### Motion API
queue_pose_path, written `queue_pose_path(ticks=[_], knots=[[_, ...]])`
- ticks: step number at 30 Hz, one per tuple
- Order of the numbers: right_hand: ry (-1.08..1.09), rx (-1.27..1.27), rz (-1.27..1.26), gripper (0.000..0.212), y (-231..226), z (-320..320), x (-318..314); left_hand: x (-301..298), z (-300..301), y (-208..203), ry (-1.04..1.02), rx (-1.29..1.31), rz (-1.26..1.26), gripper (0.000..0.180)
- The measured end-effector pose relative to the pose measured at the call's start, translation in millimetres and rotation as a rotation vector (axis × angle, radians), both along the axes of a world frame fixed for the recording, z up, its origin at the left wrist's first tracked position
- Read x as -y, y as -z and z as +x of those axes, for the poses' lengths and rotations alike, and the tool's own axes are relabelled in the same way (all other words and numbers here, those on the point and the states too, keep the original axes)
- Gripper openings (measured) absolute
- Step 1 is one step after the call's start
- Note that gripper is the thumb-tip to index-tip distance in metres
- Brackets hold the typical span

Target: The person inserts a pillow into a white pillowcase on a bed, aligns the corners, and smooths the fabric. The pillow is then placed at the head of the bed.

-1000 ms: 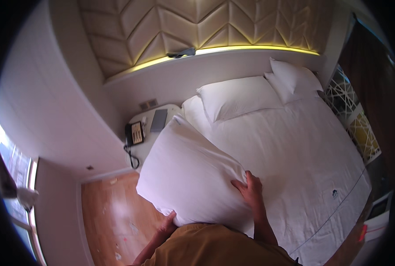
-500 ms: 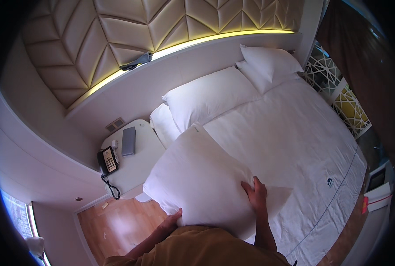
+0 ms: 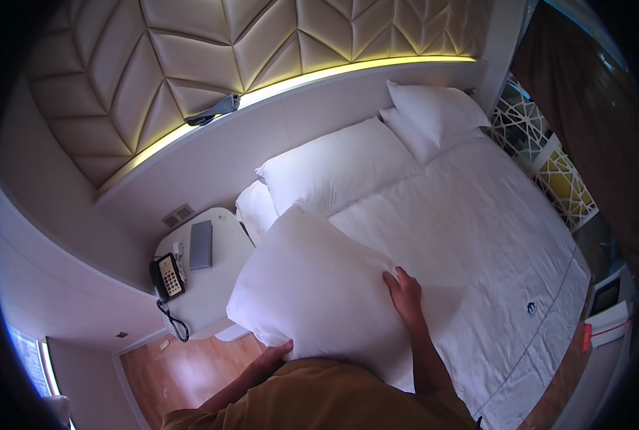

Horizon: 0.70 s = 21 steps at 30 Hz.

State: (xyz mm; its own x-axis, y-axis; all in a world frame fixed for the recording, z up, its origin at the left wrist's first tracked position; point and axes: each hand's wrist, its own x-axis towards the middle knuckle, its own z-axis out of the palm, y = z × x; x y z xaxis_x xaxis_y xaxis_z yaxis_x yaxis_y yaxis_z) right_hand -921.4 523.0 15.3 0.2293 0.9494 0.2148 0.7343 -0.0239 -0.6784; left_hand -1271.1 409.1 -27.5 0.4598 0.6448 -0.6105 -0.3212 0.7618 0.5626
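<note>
A plump white pillow [image 3: 316, 283] is held up in front of my body, over the near left side of the bed. My left hand [image 3: 278, 352] grips its lower left edge, thumb on top and the other fingers hidden beneath. At the right edge, my right hand [image 3: 404, 290] is closed on the side of the pillow, its fingertips partly out of sight. Beyond it a long white pillow [image 3: 341, 165] lies against the headboard, partly over another white pillow [image 3: 255, 208]. Two more pillows are stacked in the far right corner, the top one [image 3: 438, 111] tilted.
White bedding [image 3: 477, 215] covers the bed. Left of it, a white bedside table [image 3: 226, 251] bears a black telephone [image 3: 167, 277] with a coiled cord and a grey flat case [image 3: 201, 244]. A dark cloth item [image 3: 215, 110] rests on the lit headboard ledge. A brown curtain [image 3: 578, 93] hangs at right.
The held pillow has shifted slightly left, and its right edge with my right hand has come up a little. Both hands keep their hold. The whole view has tilted slightly.
</note>
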Motion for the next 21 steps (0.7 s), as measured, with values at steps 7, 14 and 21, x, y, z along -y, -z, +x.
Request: queue_pose_path(ticks=[7,14,21], knots=[[-0.254,0.018,-0.049,0.033,-29,-32,-138,-61,-4,3,-0.03,-0.169,0.028,0.072],[-0.465,0.261,0.012,0.035,-97,-57,-329,-184,23,-5,0.102,0.058,-0.01,0.057],[-0.196,0.514,0.542,0.032,-157,-38,-492,-422,155,29,-0.124,0.181,0.169,0.059]])
